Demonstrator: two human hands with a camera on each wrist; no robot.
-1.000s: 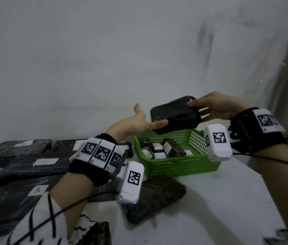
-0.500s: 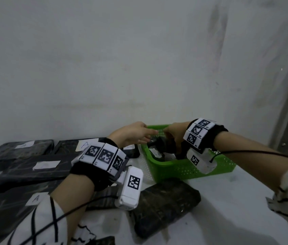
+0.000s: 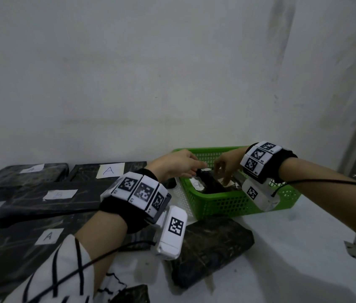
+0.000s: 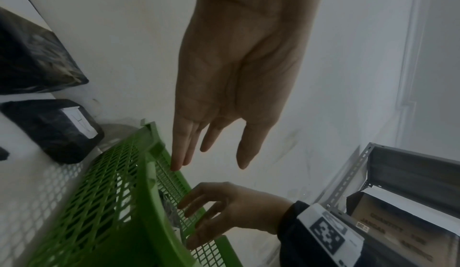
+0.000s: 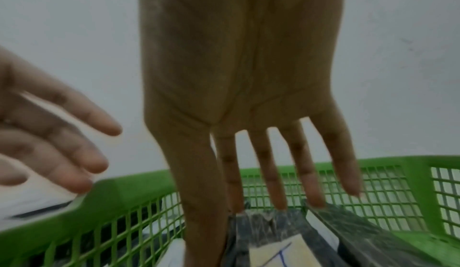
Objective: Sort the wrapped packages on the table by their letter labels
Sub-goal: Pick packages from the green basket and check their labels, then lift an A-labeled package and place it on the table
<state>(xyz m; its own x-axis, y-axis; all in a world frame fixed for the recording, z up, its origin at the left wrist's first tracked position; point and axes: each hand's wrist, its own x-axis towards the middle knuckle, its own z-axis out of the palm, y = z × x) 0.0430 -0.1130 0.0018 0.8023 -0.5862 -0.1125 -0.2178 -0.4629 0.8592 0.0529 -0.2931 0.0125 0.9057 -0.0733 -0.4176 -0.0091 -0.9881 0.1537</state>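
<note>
Head view: both hands over green basket (image 3: 227,204) at 1 o'clock, small packages (image 3: 211,184) inside, flat labelled packages (image 3: 48,197) at 9 o'clock; right wrist view: right hand (image 5: 239,94) fingers straight, spread, tips touching a basket package (image 5: 268,230), gripping nothing; left wrist view: left hand (image 4: 239,70) straight-fingered, empty, at basket rim.

The right hand (image 5: 239,98) reaches with straight, spread fingers (image 5: 271,174) into the green basket (image 5: 388,184), fingertips at a dark wrapped package (image 5: 273,232) with a white label, the left hand (image 5: 49,139) just beside.
</note>
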